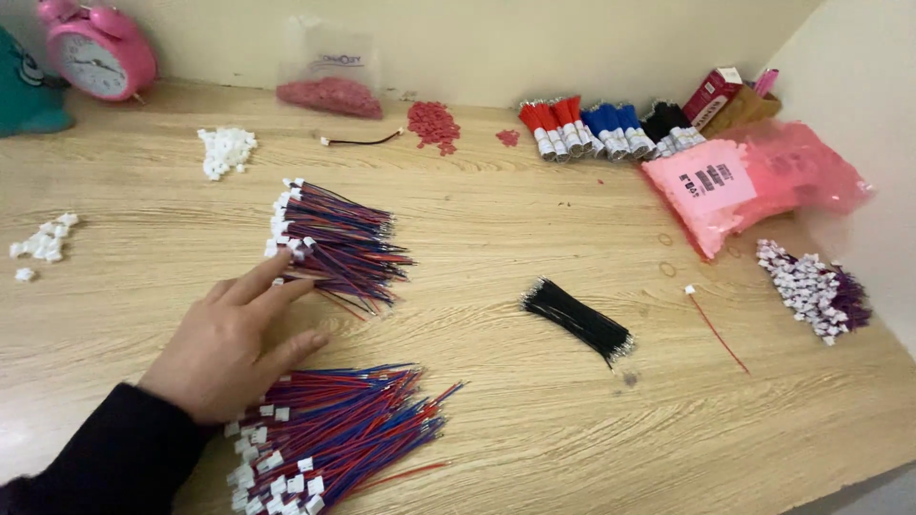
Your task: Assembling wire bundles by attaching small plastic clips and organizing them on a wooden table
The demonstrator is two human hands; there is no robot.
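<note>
Left hand [229, 343] flat, fingers spread, grasping nothing, btwn two bundles of red/blue wires on wooden table [496, 420].
Fingertips touch upper bundle [329, 243]; wrist lies on lower bundle [329, 434]. Right hand not in view. Pink bag w/ pink rectangular label [754, 181] at right edge; clear bag of red pieces [329, 81] at back wall; red carton [713, 95] far right corner.

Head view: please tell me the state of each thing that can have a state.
Left hand: flat, fingertips on the upper wire pile.
Lower wire pile: loose, fanned out, partly under the wrist.
Black wires: bundled.
Pink bag: lying flat.
Clear bag: upright against the wall.
Clock: upright.
</note>
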